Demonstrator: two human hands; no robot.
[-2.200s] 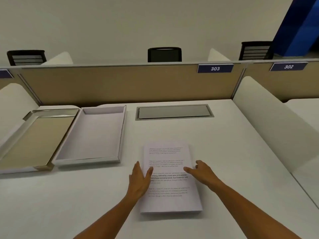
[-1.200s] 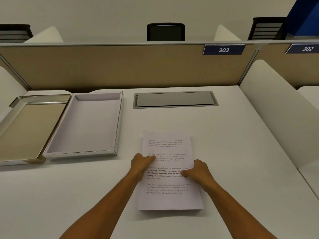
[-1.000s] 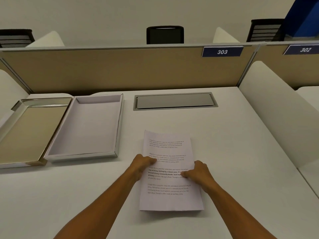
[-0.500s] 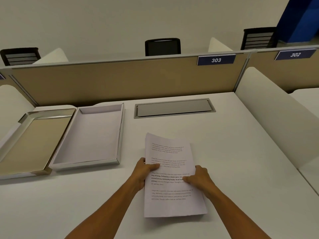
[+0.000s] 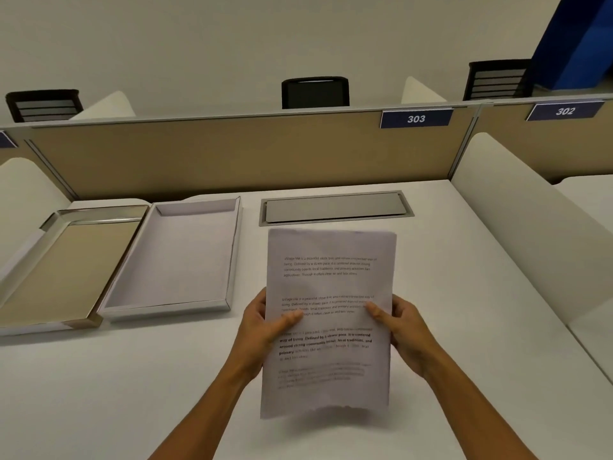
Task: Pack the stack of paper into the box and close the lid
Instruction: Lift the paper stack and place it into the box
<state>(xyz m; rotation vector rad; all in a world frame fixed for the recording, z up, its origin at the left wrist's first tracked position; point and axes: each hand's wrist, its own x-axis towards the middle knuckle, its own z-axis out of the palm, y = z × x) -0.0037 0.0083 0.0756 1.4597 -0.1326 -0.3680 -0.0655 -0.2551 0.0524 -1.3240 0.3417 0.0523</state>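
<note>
The stack of paper, white sheets with printed text, is held up off the white desk and tilted toward me. My left hand grips its left edge with the thumb on the front. My right hand grips its right edge the same way. The open box, shallow with a white inside, lies empty on the desk to the left of the paper. Its lid, with a tan inside and a metallic rim, lies inside up further left.
A grey cable flap is set into the desk behind the paper. A tan partition closes the back, and white curved dividers stand at both sides. Black chairs show beyond the partition.
Both hands closed on the edges of the stack and lifted it off the desk; it now stands tilted up toward me instead of lying flat.
</note>
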